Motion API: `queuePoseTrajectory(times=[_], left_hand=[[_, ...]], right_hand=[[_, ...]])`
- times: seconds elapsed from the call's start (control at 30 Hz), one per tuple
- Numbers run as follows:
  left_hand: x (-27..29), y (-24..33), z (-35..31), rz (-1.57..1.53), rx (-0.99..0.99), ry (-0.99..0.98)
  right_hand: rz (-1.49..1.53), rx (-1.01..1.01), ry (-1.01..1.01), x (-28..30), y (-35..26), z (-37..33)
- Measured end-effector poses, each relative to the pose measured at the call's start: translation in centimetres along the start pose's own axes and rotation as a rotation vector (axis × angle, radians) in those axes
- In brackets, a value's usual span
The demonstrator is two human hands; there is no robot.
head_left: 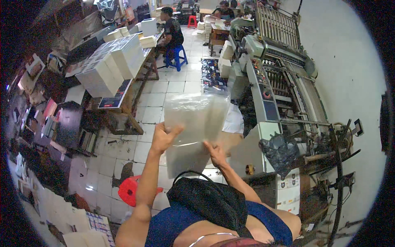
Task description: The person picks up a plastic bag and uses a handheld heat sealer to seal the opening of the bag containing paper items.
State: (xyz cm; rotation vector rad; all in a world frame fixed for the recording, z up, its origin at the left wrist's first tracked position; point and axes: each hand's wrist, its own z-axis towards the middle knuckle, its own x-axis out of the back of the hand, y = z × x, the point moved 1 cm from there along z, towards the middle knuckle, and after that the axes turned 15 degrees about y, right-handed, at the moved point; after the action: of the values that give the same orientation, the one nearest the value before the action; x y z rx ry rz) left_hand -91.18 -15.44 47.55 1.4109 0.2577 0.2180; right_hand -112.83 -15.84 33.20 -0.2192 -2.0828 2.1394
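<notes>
I hold up a clear plastic bag [193, 127] in front of me, upright and partly see-through. My left hand [163, 136] grips its left edge about halfway down. My right hand [215, 153] pinches its lower right part. A black bag [210, 199] with a thin strap lies on my lap below the plastic. My legs are in blue shorts [173, 224].
A large printing machine [271, 82] runs along the right. A wooden table [123, 96] with stacks of white paper [111, 66] stands at left. A red plastic stool [129, 189] sits near my left leg. Two people sit at the far end of the tiled floor [164, 88]. A black plastic bag [279, 152] hangs on the machine.
</notes>
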Motion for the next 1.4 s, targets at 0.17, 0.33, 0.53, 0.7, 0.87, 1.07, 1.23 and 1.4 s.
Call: queuePoseTrajectory(times=[0.17, 0.33, 0.53, 0.7, 0.87, 1.07, 1.23, 1.4], left_hand=[[3.8, -3.4, -0.1, 0.101, -0.021, -0.298], [3.5, -4.4, -1.4, 0.277, -0.185, -0.041], [3.2, -7.0, -0.7, 0.086, -0.251, 0.284], [2.3, -4.4, -1.8, 0.184, -0.154, 0.333], [1.5, -7.5, -2.4, 0.072, -0.227, 0.358], [1.6, -4.4, -3.6, 0.360, -0.072, 0.446], [1.8, -3.3, -4.0, 0.352, -0.113, 0.607], [0.9, -4.8, -4.4, 0.279, -0.181, 0.534]], right_hand=[[0.184, 0.075, 0.108, -3.6, -4.1, -0.7], [0.142, 0.209, 0.079, -2.8, -0.4, 1.5], [-0.126, 0.689, -0.109, -0.3, -13.2, 5.3], [-0.360, 1.412, -0.221, -0.3, -29.1, 4.2], [-0.693, 1.577, -0.501, -4.1, -29.1, 5.6], [-0.460, 1.894, -0.381, -4.3, -26.9, 6.5], [-0.442, 1.510, -0.910, -4.0, -28.4, 6.0], [-0.729, 1.169, -0.878, -5.5, -30.8, 8.9]])
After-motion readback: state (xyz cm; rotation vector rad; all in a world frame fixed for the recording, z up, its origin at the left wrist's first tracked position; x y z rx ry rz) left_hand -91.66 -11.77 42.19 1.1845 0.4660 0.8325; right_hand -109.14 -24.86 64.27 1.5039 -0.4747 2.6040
